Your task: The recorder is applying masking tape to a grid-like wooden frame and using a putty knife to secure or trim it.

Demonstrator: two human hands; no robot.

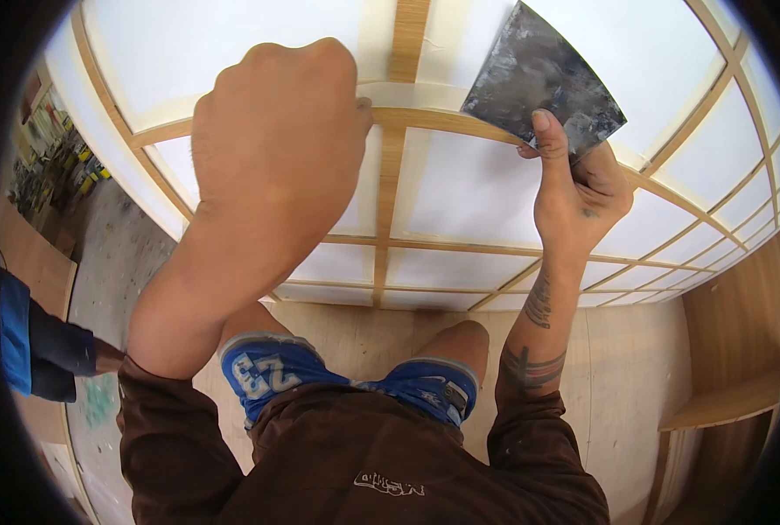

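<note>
"Scraper up front, I'm noticing; which hand is carrying it?"

"Right hand; its thumb is pressing on the near face of the broad grey blade, while the fingers are bending behind; so that grip is narrowing around the tool, and whitish smears are marking the metal."

"And where is the blade sitting?"

"It is hanging before the upper right part of the wooden lattice, overlapping a white pane; whether it is touching anything there, I cannot tell."

"What is the left hand doing?"

"It is showing us its back, with the fingers curling under in a fist; the palm is hiding from view, so I cannot tell whether it is gripping something; a pale strip is running rightward from just beside it, along a crossbar."

"What else is showing?"

"Blue shorts and a brown shirt are clothing the person below; a wooden shelf unit is standing at the right; a co-worker's dark sleeve is showing at the far left, over a grey, stained floor."
</note>
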